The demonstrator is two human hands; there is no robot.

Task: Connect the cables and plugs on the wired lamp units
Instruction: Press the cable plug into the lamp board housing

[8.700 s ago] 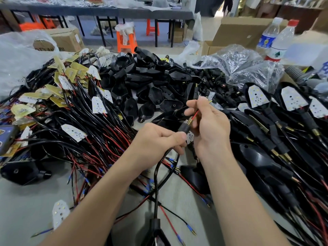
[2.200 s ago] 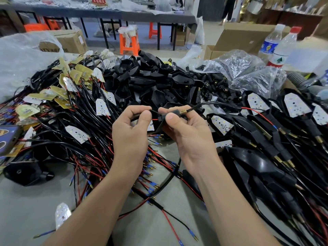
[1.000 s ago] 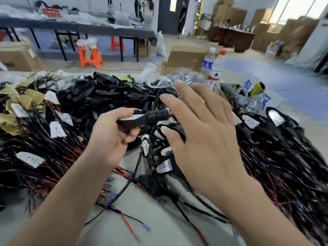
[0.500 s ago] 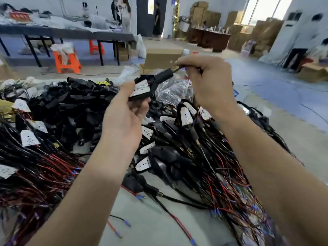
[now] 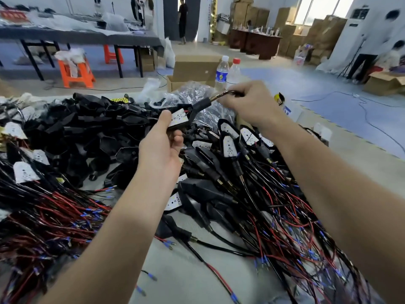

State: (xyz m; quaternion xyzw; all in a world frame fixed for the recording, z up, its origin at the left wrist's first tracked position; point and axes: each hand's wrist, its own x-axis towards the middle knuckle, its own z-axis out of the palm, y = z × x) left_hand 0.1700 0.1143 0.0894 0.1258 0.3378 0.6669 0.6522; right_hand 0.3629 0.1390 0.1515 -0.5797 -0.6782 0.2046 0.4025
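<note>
My left hand [image 5: 163, 143] grips a black lamp unit [image 5: 179, 119] with a white LED board, raised above the table. Its black stem with a brass end [image 5: 207, 102] points up and to the right. My right hand [image 5: 249, 104] pinches the black cable [image 5: 230, 92] that comes out of that stem. Below my hands lies a heap of assembled lamp units [image 5: 230, 150] with red and black wires.
Empty black housings [image 5: 87, 128] are piled at the back left. Loose wired LED boards [image 5: 32, 194] cover the left. Crinkled plastic bags [image 5: 197, 95], two water bottles [image 5: 228, 73] and a cardboard box [image 5: 192, 69] stand behind. Grey table surface [image 5: 186, 270] shows in front.
Both hands keep hold of the lamp unit and its cable and have sunk slightly in view. The right hand has drawn the cable a little further right of the stem.
</note>
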